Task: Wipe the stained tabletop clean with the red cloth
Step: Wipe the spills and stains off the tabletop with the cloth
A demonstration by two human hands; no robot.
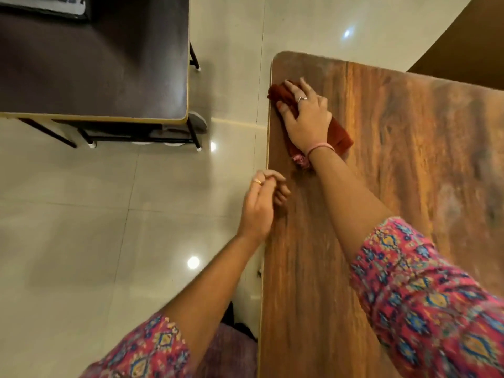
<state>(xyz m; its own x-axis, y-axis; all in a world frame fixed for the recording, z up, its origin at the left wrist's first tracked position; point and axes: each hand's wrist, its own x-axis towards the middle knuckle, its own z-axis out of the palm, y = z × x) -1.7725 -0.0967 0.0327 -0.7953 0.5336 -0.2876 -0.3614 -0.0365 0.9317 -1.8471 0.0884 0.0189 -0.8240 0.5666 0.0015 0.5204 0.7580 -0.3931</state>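
The wooden tabletop (395,165) fills the right half of the view, its left edge running top to bottom. My right hand (306,115) lies flat on the red cloth (339,135), pressing it on the table near the far left corner. Part of the cloth pokes out past my fingers at the table's edge. A pale smear shows on the wood at the right. My left hand (261,205) hovers at the table's left edge, nearer to me, with fingers loosely curled and nothing in them.
A dark brown table (92,64) on thin black legs stands across a strip of glossy tiled floor (109,227) at the upper left. Another brown surface (469,45) shows at the top right corner.
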